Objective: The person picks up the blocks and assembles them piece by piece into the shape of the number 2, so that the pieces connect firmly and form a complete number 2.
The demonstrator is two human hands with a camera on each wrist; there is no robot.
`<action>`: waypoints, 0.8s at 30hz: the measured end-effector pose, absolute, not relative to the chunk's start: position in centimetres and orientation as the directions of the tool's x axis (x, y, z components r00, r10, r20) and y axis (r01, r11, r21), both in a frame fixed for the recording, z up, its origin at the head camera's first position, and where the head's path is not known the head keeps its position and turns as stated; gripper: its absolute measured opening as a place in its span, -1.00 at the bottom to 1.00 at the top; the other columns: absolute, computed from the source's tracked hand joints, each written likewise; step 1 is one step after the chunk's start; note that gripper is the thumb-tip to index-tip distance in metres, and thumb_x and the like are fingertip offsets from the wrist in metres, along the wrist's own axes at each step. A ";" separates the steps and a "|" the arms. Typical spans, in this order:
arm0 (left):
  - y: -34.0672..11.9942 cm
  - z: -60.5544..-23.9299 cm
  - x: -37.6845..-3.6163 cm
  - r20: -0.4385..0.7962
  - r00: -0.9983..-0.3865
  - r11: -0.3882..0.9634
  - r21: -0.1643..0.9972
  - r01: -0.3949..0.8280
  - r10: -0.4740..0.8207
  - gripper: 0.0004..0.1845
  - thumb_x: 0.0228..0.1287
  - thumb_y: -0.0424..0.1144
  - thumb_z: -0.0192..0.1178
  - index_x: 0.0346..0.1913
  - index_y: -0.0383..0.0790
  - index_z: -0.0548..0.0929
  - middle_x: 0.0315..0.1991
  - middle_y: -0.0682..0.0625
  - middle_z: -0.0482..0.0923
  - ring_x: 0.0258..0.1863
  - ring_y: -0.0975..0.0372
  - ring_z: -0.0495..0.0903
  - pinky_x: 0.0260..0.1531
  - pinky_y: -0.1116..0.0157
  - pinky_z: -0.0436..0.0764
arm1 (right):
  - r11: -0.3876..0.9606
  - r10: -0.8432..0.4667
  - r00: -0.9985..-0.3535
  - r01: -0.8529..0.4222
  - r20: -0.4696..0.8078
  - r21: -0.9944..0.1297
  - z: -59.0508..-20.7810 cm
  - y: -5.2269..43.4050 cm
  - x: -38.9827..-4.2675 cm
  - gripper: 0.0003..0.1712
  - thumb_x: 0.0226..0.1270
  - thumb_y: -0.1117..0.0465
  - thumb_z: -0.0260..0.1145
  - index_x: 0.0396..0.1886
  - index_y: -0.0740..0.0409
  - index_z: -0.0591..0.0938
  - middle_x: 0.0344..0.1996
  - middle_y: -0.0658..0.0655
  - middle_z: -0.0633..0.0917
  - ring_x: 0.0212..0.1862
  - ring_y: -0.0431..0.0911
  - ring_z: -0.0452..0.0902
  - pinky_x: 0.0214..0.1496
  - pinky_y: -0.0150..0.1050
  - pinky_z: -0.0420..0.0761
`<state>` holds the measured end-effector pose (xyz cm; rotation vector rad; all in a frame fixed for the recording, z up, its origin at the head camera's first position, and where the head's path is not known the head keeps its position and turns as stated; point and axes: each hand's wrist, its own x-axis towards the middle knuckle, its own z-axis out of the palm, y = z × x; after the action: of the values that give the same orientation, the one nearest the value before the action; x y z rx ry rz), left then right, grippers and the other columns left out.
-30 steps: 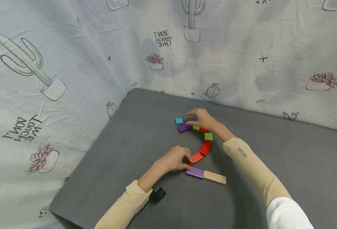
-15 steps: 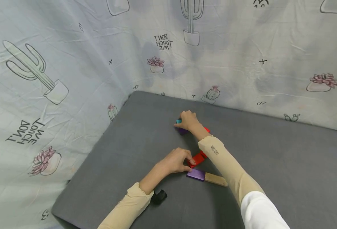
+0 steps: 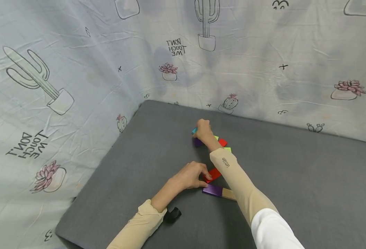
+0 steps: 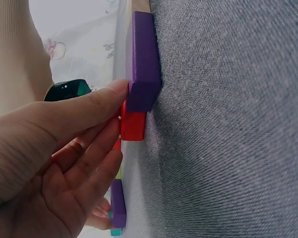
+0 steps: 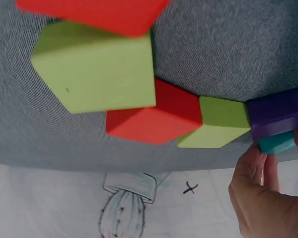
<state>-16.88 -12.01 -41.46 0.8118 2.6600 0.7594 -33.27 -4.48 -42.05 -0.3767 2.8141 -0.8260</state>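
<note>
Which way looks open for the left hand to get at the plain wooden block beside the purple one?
Probably over the purple block: the left hand rests on the red block nearby, but the right forearm crosses above the wooden block, partly covering it.

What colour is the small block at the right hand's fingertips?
Teal; the small block shows best in the right wrist view, beside the purple block.

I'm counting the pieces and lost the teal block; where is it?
In the head view the teal block peeks out left of the right hand at the far end of the chain, beside the small purple block.
</note>
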 end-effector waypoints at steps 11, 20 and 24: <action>-11.9 -41.5 -16.8 -0.095 -0.811 0.706 0.557 0.437 0.577 -0.78 -0.01 -0.25 0.49 -0.23 -0.12 0.80 -0.26 0.13 0.66 -0.19 0.30 0.61 -0.10 0.38 0.55 | 0.566 -0.270 -0.961 -0.213 0.065 -0.797 -40.4 -1.5 -33.5 -0.62 0.07 0.32 0.44 -0.06 0.34 0.69 -0.18 0.28 0.72 -0.11 0.10 0.64 0.09 -0.09 0.52; -11.6 -41.4 -16.9 -0.097 -0.814 0.718 0.539 0.442 0.573 -0.78 -0.02 -0.25 0.50 -0.24 -0.12 0.80 -0.30 0.14 0.65 -0.25 0.32 0.60 -0.15 0.39 0.54 | 0.362 -0.314 -0.947 -0.182 0.064 -0.914 -38.4 0.1 -31.9 -0.64 0.11 0.35 0.41 -0.03 0.25 0.69 -0.13 0.25 0.71 -0.12 0.06 0.63 -0.06 -0.17 0.60; -11.4 -41.5 -16.9 -0.106 -0.816 0.724 0.535 0.435 0.568 -0.78 -0.02 -0.24 0.50 -0.24 -0.12 0.80 -0.31 0.15 0.64 -0.25 0.32 0.60 -0.18 0.38 0.55 | 0.346 -0.338 -0.938 -0.196 0.073 -0.917 -37.7 0.4 -30.9 -0.63 0.13 0.33 0.41 -0.01 0.22 0.69 -0.11 0.23 0.70 -0.11 0.04 0.64 -0.05 -0.22 0.60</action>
<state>-16.86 -11.43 -41.46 0.7913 2.6664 0.7311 -30.91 0.43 -37.70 -0.4934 2.4684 -1.6539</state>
